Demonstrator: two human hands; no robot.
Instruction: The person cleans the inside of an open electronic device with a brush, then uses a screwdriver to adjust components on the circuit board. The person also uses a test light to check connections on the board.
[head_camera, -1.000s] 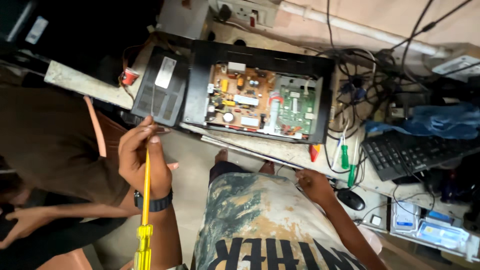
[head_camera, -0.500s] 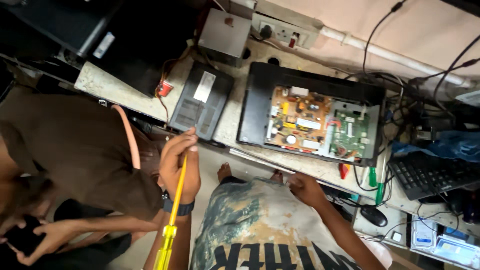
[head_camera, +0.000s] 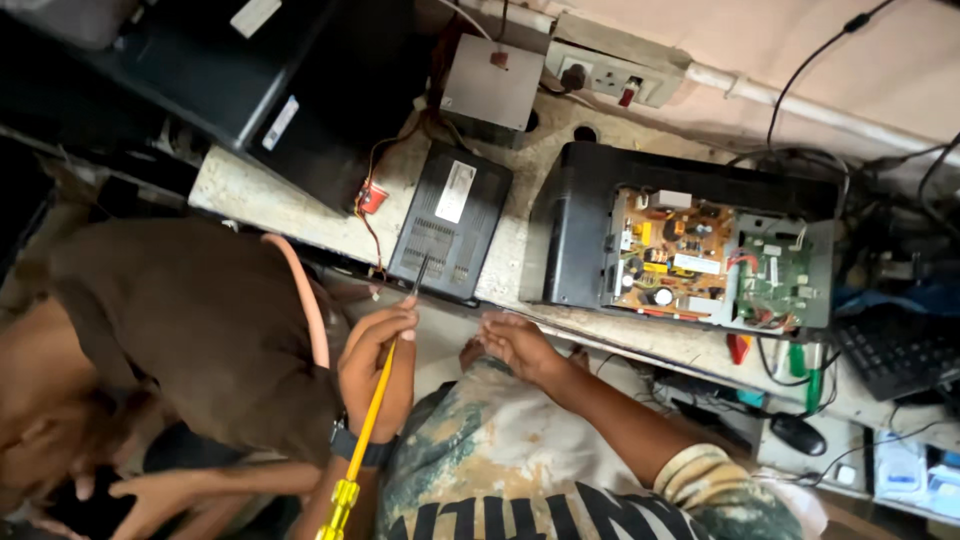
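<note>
My left hand (head_camera: 378, 365) grips a long screwdriver with a yellow handle (head_camera: 365, 440). Its dark tip points up at the front edge of a small black box (head_camera: 450, 235) lying flat on the bench. My right hand (head_camera: 515, 343) hovers just right of the left one at the bench's front edge, fingers loosely spread and holding nothing. Further right sits an opened black device (head_camera: 575, 240) with its brown and green circuit boards (head_camera: 690, 255) exposed. A wristwatch is on my left wrist.
A person in a brown shirt (head_camera: 190, 320) bends low at my left. A grey box (head_camera: 492, 85) and a wall socket strip (head_camera: 610, 72) sit at the back. Red and green screwdrivers (head_camera: 812, 385), a keyboard (head_camera: 900, 350), a mouse (head_camera: 800, 433) and tangled cables lie right.
The view has swung left and closer. My left hand has raised the screwdriver tip up to the small black box. My right hand has moved left, close beside the left one.
</note>
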